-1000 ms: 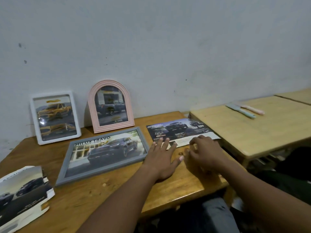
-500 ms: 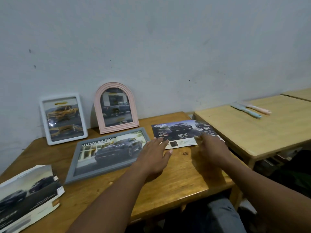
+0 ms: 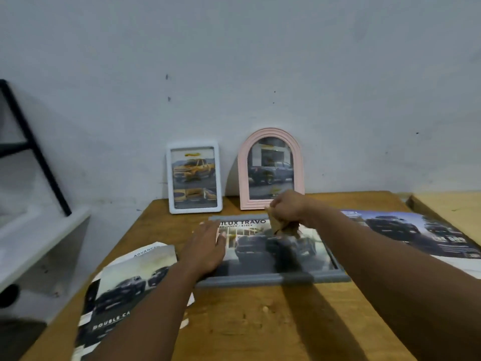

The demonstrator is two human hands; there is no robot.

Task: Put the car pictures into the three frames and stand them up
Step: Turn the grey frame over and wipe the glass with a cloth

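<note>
Grey rectangular frame (image 3: 260, 278) flat | left hand (image 3: 205, 250) spread on it | right hand (image 3: 289, 208) clutches crumpled tan wad (image 3: 277, 223)

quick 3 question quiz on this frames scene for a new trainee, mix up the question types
1. True or false: the grey frame stands upright.
2. Which hand rests flat on the grey frame? A) left B) right
3. How many frames lean against the wall?

Key
1. False: it lies flat on the table.
2. A: the left hand. The right hand grips a crumpled tan thing.
3. Two: the white frame and the pink frame.
</note>
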